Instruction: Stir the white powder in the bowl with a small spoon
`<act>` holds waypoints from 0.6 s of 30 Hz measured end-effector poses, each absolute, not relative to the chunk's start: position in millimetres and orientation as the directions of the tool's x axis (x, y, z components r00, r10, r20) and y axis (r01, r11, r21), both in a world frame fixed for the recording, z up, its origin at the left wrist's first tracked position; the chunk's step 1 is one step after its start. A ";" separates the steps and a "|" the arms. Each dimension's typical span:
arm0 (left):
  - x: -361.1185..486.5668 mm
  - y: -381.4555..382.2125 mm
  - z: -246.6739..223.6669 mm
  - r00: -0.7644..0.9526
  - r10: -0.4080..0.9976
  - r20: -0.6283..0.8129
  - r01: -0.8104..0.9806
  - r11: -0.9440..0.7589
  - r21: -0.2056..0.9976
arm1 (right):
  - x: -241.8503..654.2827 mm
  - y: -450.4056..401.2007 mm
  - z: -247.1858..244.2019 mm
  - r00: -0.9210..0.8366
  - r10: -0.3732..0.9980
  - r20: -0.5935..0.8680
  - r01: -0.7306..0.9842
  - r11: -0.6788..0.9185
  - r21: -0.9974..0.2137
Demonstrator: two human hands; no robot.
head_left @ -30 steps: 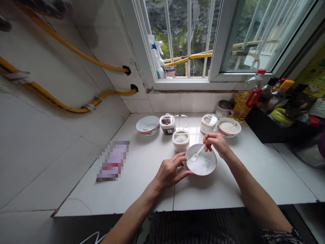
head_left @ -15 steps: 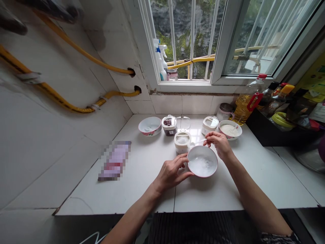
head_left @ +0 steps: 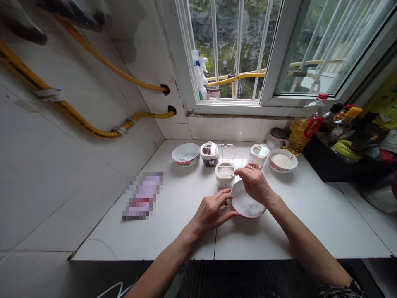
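Head view: left hand (head_left: 208,212) is steadying the white bowl (head_left: 245,203), thumb and fingers clamped; right hand (head_left: 257,184), fingertips pinched on plastic spoon (head_left: 231,174), is apparently scooping at the lidded canister (head_left: 225,182), calling for a level spoon.

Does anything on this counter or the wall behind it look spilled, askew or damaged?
I see no spill on the white counter, but the strip beneath the window frame looks damaged: it is brown and ragged, as if the edging has crumbled.
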State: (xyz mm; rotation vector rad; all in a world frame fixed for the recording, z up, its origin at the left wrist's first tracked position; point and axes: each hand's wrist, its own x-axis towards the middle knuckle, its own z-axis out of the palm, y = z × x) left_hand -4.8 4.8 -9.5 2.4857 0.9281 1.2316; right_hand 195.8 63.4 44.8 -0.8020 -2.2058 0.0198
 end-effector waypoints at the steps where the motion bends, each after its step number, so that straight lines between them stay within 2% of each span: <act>1: -4.7 4.7 -9.2 0.451 0.624 0.638 0.444 -0.777 0.446 | 195.9 63.9 45.3 -0.523 0.537 0.662 0.544 0.808 -0.226; 10: -4.8 4.2 -7.2 0.456 0.633 0.625 0.451 -0.770 0.451 | 196.3 64.2 54.7 -0.470 0.450 0.759 0.524 0.835 -0.170; 18: -4.0 4.3 -7.1 0.452 0.614 0.646 0.458 -0.782 0.423 | 191.7 68.0 48.7 -0.571 0.461 0.679 0.559 0.824 -0.090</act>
